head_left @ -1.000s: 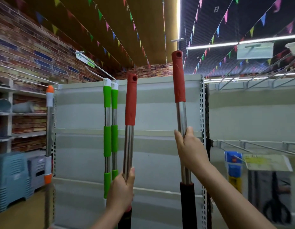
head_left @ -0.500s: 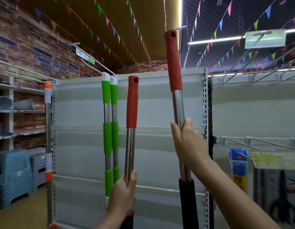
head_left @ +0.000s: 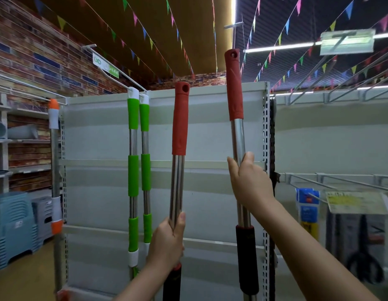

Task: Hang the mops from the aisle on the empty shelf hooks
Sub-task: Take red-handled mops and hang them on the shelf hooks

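Store aisle, grey shelf (head_left: 210, 131) filling the middle, bunting hanging under the ceiling. Left hand (head_left: 167, 242) is wrapping fingers tight around the steel shaft of one red mop (head_left: 179, 127), upright, low on the pole; right hand (head_left: 249, 181) is gripping the other red mop (head_left: 234, 88) likewise, held higher, slightly tilted. Two green mops (head_left: 133, 177) are hanging on a top hook (head_left: 115, 61) just left, an orange mop (head_left: 54, 118) standing at the shelf's left edge.

Two bare forearms, no sleeves, left grip (head_left: 167, 242), right grip (head_left: 250, 183), no rings or watch showing
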{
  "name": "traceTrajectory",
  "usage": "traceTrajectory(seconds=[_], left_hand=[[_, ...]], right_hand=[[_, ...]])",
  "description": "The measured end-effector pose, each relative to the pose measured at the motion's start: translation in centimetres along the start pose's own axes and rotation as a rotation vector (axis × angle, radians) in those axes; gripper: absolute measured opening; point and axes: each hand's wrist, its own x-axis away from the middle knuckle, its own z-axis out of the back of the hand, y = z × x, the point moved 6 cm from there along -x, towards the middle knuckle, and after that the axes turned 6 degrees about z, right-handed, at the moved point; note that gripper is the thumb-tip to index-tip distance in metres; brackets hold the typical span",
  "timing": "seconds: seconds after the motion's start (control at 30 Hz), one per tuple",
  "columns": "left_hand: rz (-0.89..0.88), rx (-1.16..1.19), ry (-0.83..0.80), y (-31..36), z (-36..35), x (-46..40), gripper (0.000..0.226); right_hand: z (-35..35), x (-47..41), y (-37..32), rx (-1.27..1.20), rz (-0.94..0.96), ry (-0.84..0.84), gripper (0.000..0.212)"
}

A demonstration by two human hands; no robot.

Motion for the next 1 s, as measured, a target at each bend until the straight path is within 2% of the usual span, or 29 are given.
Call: traceTrajectory(seconds=[0.47, 0.57, 0.7, 0.83, 0.93, 1.0], left_hand=[[-0.018, 0.017, -0.066, -1.2, -1.4, -0.7, 0.044], [-0.008, 0.017, -0.042, -1.8, -0.8, -0.4, 0.053], [0.019, 0.029, -0.008, -3.1, -0.2, -0.1, 0.048], [0.039, -0.040, 0.005, -4.1, -0.5, -0.1, 0.065], [0.064, -0.088, 0.003, -4.6, -0.6, -0.1, 0.066], [0.062, -0.114, 0.005, -4.7, -0.4, -0.2, 0.064]], right_hand=[[-3.3, -2.6, 2.7, 0.021, -0.098, -0.035, 0.040], [-4.0, -3.4, 3.4, 0.045, -0.115, -0.057, 0.041], [-4.9, -4.2, 4.0, 0.066, -0.210, -0.080, 0.041], [-5.4, -5.2, 3.7, 0.249, -0.346, -0.225, 0.056], [-4.8, -5.1, 3.0, 0.529, -0.288, -0.429, 0.044], [-4.7, -4.4, 1.1, 0.567, -0.201, -0.493, 0.037]])
